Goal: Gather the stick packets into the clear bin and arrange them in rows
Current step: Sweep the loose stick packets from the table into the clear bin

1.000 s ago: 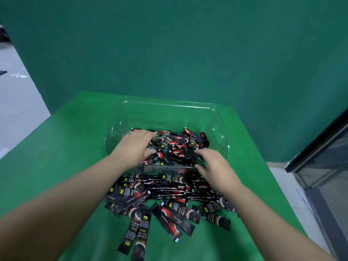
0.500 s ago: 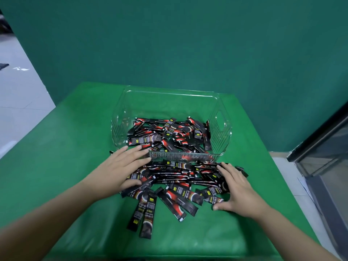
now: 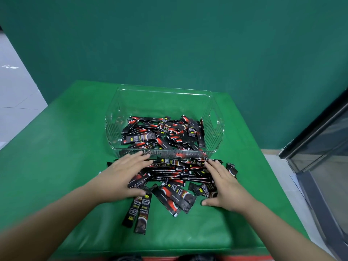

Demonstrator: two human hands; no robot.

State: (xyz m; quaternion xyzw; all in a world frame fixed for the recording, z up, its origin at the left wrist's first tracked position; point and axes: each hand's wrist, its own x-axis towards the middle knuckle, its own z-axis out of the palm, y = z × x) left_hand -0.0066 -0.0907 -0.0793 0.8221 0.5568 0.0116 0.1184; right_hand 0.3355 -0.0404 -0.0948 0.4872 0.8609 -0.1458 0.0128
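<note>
While both grips [image 3: 122, 176] [image 3: 226, 183] lie flat, fingers wide, on loose packets [image 3: 175, 172], clear bin [image 3: 163, 89] blocks beyond.

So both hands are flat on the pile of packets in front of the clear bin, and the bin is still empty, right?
Not quite. The head view shows the bin already holds a loose heap of packets. The rest stands: left hand and right hand lie flat on the pile in front of it.
</note>
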